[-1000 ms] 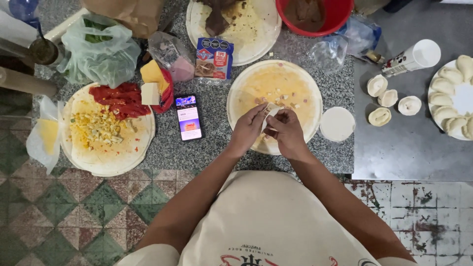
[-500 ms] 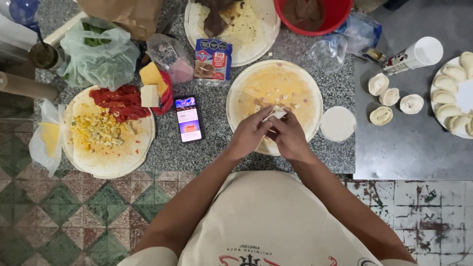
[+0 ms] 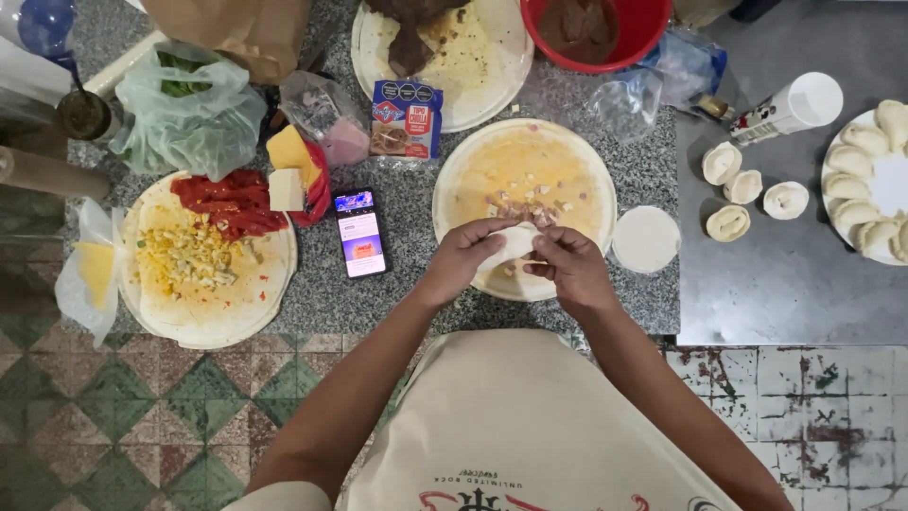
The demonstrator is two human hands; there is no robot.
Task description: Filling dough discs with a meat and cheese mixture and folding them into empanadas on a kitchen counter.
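Little has shifted since the earlier frames: both hands are still kept together over the near edge of the round plate (image 3: 525, 203). A white dough piece (image 3: 511, 244) is pinched between the left hand (image 3: 465, 257) and the right hand (image 3: 567, 265), equally near each. A dough disc (image 3: 645, 238) lies rightward, a phone (image 3: 360, 232) leftward.

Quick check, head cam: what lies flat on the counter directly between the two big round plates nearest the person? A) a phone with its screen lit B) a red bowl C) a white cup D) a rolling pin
A: the phone lies face up, screen lit, on the grey counter between the plate of red and yellow chopped food and the plate under both hands.
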